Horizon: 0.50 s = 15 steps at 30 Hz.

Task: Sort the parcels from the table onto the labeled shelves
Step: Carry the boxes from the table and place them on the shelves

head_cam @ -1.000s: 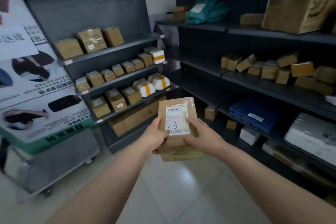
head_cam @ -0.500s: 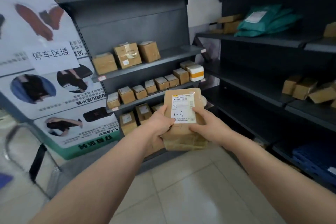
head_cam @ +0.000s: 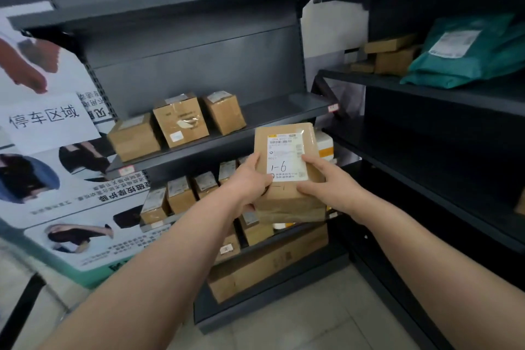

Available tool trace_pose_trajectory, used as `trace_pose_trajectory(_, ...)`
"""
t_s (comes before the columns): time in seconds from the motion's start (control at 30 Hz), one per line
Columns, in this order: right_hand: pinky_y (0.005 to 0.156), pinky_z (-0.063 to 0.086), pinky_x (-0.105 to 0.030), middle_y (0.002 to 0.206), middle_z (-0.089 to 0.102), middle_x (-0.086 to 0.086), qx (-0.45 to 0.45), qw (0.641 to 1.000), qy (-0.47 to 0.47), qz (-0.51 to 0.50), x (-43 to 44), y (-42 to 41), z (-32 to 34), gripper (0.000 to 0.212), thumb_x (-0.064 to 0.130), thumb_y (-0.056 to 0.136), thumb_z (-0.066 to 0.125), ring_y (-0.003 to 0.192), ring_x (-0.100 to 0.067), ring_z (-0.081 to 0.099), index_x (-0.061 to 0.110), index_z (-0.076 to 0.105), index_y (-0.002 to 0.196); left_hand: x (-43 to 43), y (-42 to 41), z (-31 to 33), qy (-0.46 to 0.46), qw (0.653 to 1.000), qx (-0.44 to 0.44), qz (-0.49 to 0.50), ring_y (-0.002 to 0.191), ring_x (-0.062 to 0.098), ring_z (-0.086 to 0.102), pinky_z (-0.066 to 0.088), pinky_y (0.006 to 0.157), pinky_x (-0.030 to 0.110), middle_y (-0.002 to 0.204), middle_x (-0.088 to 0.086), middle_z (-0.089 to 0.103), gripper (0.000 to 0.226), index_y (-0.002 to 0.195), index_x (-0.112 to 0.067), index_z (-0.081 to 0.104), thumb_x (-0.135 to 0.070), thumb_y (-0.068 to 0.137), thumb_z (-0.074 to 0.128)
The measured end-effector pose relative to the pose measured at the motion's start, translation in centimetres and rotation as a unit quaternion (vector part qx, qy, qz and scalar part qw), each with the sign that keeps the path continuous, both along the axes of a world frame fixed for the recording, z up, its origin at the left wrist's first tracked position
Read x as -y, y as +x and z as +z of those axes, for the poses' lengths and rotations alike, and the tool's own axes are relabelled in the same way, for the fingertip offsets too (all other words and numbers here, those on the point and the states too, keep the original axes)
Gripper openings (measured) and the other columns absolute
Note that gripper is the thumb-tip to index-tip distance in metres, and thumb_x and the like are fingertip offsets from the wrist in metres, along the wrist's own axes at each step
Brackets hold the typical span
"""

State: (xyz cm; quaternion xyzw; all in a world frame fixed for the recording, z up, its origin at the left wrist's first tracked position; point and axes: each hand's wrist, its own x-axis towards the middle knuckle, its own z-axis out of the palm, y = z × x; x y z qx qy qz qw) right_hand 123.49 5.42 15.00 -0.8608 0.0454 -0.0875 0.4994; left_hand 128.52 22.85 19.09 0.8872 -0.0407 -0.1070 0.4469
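I hold a brown cardboard parcel (head_cam: 287, 196) upright in front of me, its white label hand-marked "1-6". My left hand (head_cam: 250, 179) grips its left edge and my right hand (head_cam: 326, 182) grips its right side, thumb on the label. A second flat brown parcel seems to lie under it in the same grip. Behind the parcel stands a dark grey shelf unit (head_cam: 199, 45). Its middle shelf (head_cam: 284, 111) carries three brown boxes (head_cam: 181, 119) at the left and is bare at the right.
Lower shelves hold rows of small brown boxes (head_cam: 181, 193) and a long carton (head_cam: 270, 261) at the bottom. A second dark shelf unit (head_cam: 426, 150) at the right holds green mailer bags (head_cam: 466, 51) and small boxes. A printed poster (head_cam: 51, 150) stands at the left. Pale floor tiles lie below.
The view has swung left and closer to the left shelf unit. The parcel, held in both hands, has risen to the level of the shelf with three boxes.
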Motion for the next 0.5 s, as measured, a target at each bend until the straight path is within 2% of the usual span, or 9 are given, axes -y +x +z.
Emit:
trace_pose_trajectory(0.23, 0.095, 0.042, -0.028, 0.143, 0.041, 0.008, 0.022, 1.0, -0.008, -0.012, 2.8, 11.8, 1.0, 0.07, 0.036, 0.082, 0.07, 0.117, -0.01, 0.045, 0.038, 0.036, 0.144, 3.0, 11.7, 1.2, -0.012, 0.999, 0.017, -0.026, 0.101, 0.023, 0.059, 0.057, 0.082, 0.048, 0.127, -0.003, 0.053, 0.067, 0.15, -0.043, 0.017, -0.022, 0.098, 0.052)
trace_pose_trajectory(0.37, 0.104, 0.04, -0.034, 0.146, 0.04, 0.006, 0.038, 0.999, -0.016, -0.016, 4.4, 18.7, 3.1, 0.071, 0.034, 0.082, 0.07, 0.125, -0.015, 0.044, 0.037, 0.037, 0.144, 4.6, 18.4, 3.0, 0.011, 0.996, 0.072, -0.044, 0.099, 0.02, 0.058, 0.056, 0.086, 0.045, 0.127, -0.003, 0.055, 0.06, 0.149, -0.035, 0.024, -0.022, 0.097, 0.051)
trace_pose_trajectory(0.5, 0.098, 0.041, -0.032, 0.145, 0.037, 0.006, 0.079, 0.996, -0.023, -0.039, 5.3, 24.8, 4.2, 0.065, 0.035, 0.084, 0.067, 0.125, -0.016, 0.042, 0.036, 0.039, 0.143, 6.2, 24.0, 4.3, 0.006, 0.993, 0.114, -0.028, 0.1, 0.02, 0.06, 0.055, 0.086, 0.044, 0.123, -0.003, 0.057, 0.054, 0.145, -0.034, 0.031, -0.021, 0.097, 0.051)
